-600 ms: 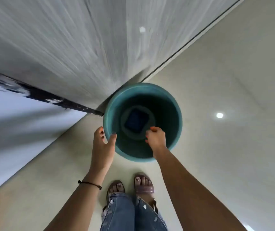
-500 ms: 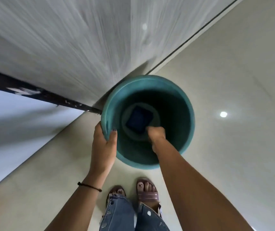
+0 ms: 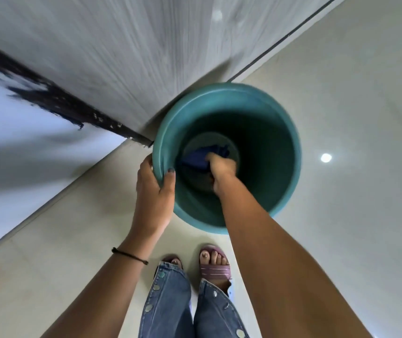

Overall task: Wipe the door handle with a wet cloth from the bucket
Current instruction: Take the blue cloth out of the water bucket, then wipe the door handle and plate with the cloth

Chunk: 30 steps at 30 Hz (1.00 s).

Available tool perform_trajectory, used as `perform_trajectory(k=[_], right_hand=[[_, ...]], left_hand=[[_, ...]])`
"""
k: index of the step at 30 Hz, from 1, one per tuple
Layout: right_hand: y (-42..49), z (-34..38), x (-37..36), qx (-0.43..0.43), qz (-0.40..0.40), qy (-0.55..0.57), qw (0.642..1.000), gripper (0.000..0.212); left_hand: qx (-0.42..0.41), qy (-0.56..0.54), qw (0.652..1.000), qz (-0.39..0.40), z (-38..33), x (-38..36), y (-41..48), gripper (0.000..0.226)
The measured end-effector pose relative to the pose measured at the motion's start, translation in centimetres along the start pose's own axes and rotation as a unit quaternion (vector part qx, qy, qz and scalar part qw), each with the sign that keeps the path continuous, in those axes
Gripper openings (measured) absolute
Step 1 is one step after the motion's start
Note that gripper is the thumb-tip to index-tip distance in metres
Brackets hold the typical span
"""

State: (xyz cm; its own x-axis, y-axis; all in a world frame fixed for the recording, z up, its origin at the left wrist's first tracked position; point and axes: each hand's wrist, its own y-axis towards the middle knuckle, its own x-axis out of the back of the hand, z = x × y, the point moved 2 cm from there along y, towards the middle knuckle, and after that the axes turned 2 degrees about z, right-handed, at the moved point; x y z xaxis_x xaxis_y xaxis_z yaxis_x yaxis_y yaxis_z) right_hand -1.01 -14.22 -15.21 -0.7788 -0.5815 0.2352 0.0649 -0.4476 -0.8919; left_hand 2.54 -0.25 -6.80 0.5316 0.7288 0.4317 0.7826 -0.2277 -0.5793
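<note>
A teal plastic bucket (image 3: 275, 132) stands on the pale floor, right against the foot of a grey door (image 3: 127, 50). My left hand (image 3: 155, 191) grips the bucket's near-left rim, thumb inside. My right hand (image 3: 220, 168) reaches deep into the bucket and closes on a dark blue cloth (image 3: 195, 159) at the bottom; the cloth is bunched up under my fingers. No door handle is in view.
A dark strip (image 3: 49, 98) runs along the door's edge to the left, with a bluish-white wall (image 3: 12, 147) beside it. My feet in sandals (image 3: 214, 262) stand just behind the bucket. Glossy floor tiles (image 3: 353, 215) stretch to the right.
My right hand went from the bucket's rim down to its bottom and took hold of the blue cloth, which was lying flat. My left hand closed on the rim.
</note>
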Motion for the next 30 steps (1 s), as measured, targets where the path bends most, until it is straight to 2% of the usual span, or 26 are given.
perform_trajectory(k=[1, 2, 4, 6, 9, 11, 13, 15, 16, 18, 19, 21, 25, 30], right_hand=[[-2.7, 0.9, 0.9, 0.014, 0.003, -0.002, 1.0, 0.014], [-5.7, 1.6, 2.1, 0.018, 0.02, -0.018, 0.999, 0.008], [-13.0, 3.0, 4.9, 0.023, 0.069, -0.045, 0.996, 0.016], [-20.9, 4.1, 7.9, 0.024, 0.127, -0.058, 0.99, 0.012], [-32.6, 5.5, 11.8, 0.025, 0.176, -0.075, 0.981, 0.006], [-40.2, 6.4, 13.6, 0.032, 0.209, -0.112, 0.971, 0.018], [-46.4, 6.8, 14.8, 0.085, 0.215, -0.183, 0.955, 0.045], [-52.6, 7.2, 15.2, 0.217, 0.181, -0.296, 0.913, 0.071], [-55.8, 7.2, 15.1, 0.298, 0.173, -0.353, 0.87, 0.08], [-61.3, 6.3, 14.4, 0.43, 0.199, -0.412, 0.778, 0.084], [-64.0, 5.5, 13.7, 0.464, 0.231, -0.425, 0.742, 0.082], [-68.9, 3.3, 11.8, 0.484, 0.296, -0.44, 0.696, 0.079], [-77.0, -2.9, 7.0, 0.481, 0.39, -0.436, 0.653, 0.075], [-86.5, -12.1, 0.3, 0.478, 0.42, -0.411, 0.652, 0.067]], left_hand=[[0.025, 0.007, 1.0, 0.01, -0.8, 0.7, -0.7, 0.052], [0.051, 0.006, 0.999, 0.012, -1.9, 1.5, -1.9, 0.057], [0.087, -0.019, 0.996, 0.001, -4.9, 3.8, -5.6, 0.057], [0.124, -0.091, 0.988, 0.029, -9.1, 6.6, -10.0, 0.048], [0.177, -0.189, 0.958, 0.123, -15.0, 11.3, -17.5, 0.027], [0.175, -0.223, 0.95, 0.134, -18.3, 15.6, -23.2, 0.027], [0.157, -0.244, 0.948, 0.128, -21.0, 19.8, -28.6, 0.039], [0.15, -0.275, 0.943, 0.11, -23.1, 24.2, -34.1, 0.046], [0.147, -0.287, 0.942, 0.096, -23.6, 26.2, -36.8, 0.046], [0.129, -0.295, 0.945, 0.053, -23.8, 29.5, -41.4, 0.043], [0.115, -0.295, 0.948, 0.025, -23.5, 31.2, -43.7, 0.042], [0.094, -0.302, 0.948, -0.024, -21.9, 34.7, -47.9, 0.036], [0.072, -0.345, 0.932, -0.083, -16.5, 42.3, -55.3, 0.032], [0.017, -0.323, 0.936, -0.141, -9.1, 53.4, -63.9, 0.033]])
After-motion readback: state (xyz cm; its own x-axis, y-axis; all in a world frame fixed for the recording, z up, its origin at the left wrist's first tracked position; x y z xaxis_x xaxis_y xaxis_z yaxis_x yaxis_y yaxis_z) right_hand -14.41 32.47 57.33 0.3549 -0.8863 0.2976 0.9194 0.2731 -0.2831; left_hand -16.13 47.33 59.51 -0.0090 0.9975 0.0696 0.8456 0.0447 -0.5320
